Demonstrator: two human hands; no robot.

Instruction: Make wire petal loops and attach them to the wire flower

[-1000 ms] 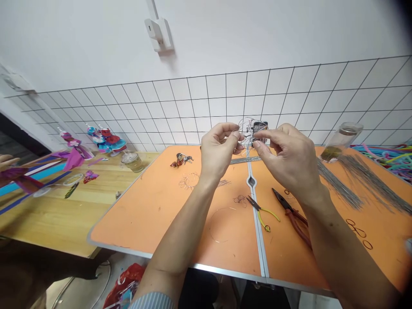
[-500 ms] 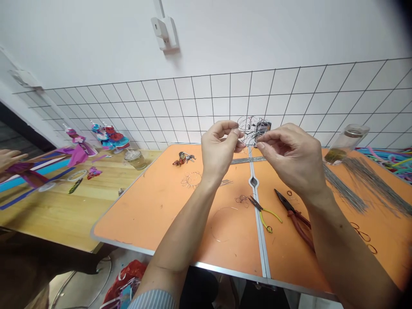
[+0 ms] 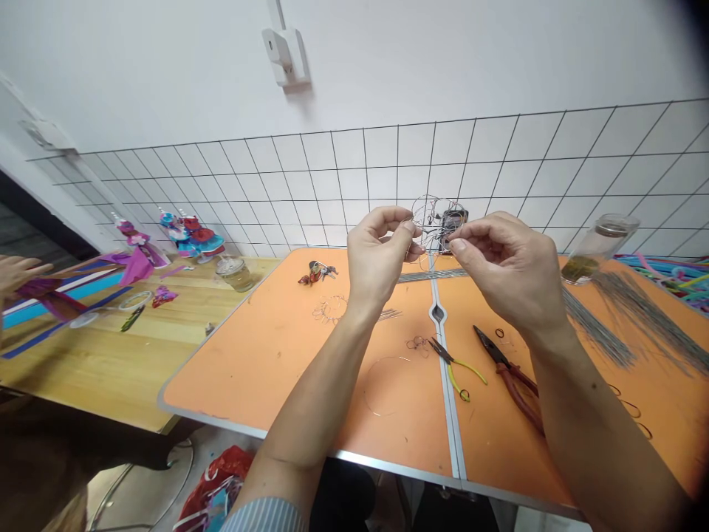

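Note:
Above the far part of the orange folding table [image 3: 244, 369], my left hand [image 3: 379, 255] pinches a tangle of thin bent wire [image 3: 425, 210] between thumb and fingers. From the other side, my right hand [image 3: 507, 270] holds the wire in a thumb-and-finger pinch. The wire's loops spread between the two hands, in front of a small dark object [image 3: 455, 218]. Below my hands are yellow-handled pliers [image 3: 459, 369] on the table's seam. Red-handled long-nose pliers [image 3: 507, 366] lie beside my right forearm.
Bundles of straight wire [image 3: 601, 329] lie at right, near a glass jar [image 3: 601, 247]. A looped wire ring [image 3: 331, 309] and keys [image 3: 318, 273] lie at left. On the wooden table [image 3: 182, 347] are doll-like figures [image 3: 193, 238] and a cup [image 3: 233, 273]; another person's hand [image 3: 19, 273] is there.
My right hand has shifted slightly right, away from my left hand, widening the space between the fingertips. My left hand stays nearly in place, still pinching the wire.

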